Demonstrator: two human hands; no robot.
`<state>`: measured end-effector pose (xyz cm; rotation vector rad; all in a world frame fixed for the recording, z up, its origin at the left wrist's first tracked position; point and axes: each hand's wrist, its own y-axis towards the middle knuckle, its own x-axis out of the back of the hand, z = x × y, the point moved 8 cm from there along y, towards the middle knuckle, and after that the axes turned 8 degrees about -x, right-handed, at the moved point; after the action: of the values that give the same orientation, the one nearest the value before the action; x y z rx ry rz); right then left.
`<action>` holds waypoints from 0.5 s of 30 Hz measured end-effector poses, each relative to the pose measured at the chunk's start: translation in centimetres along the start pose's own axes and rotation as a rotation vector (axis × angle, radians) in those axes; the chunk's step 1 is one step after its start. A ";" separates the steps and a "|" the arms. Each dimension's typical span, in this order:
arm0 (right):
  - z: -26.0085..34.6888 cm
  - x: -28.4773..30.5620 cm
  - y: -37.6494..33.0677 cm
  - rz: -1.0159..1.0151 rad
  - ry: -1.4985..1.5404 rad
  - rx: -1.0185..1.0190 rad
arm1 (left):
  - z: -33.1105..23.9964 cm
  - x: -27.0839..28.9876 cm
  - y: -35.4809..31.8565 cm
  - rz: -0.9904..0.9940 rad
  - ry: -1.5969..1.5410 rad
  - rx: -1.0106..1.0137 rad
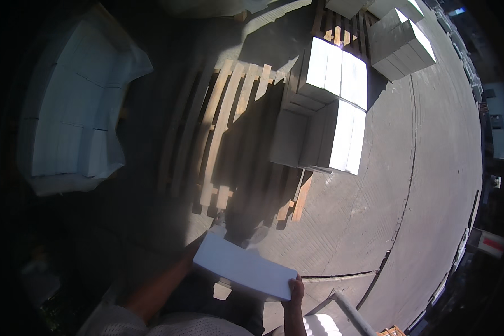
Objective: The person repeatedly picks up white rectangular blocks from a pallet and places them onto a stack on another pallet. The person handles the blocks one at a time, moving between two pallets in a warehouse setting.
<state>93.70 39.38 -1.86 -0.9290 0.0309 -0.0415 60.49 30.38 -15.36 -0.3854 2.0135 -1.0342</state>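
A long white rectangular block is held level in front of my body, with a hand at each end. My right hand grips its right end, the thumb over the top edge. My left hand is at the other end, in shadow, its fingers mostly hidden by the block. Just ahead lies a wooden slatted pallet, partly sunlit. On its right side stands a stack of similar white blocks, bright on top.
More white blocks stand on another pallet at the far right. To the left, a wrapped load of white blocks sits in shade. A grey metal tube rises near my right arm. Cracked concrete floor stretches along the right.
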 end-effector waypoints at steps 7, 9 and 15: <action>2.3 -3.8 -4.7 0.150 0.040 -0.077 | -2.7 -0.6 -13.2 0.002 -0.054 -0.130; 3.0 -4.8 -4.7 0.277 0.003 -0.040 | -3.0 -0.8 -15.7 -0.015 -0.066 -0.181; 5.0 -5.7 -4.5 0.434 -0.194 0.293 | -3.4 -0.1 -20.6 -0.065 -0.161 -0.325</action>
<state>88.13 41.02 4.76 -0.6150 0.0443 0.4360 55.97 19.54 1.95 -0.6871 2.0336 -0.6876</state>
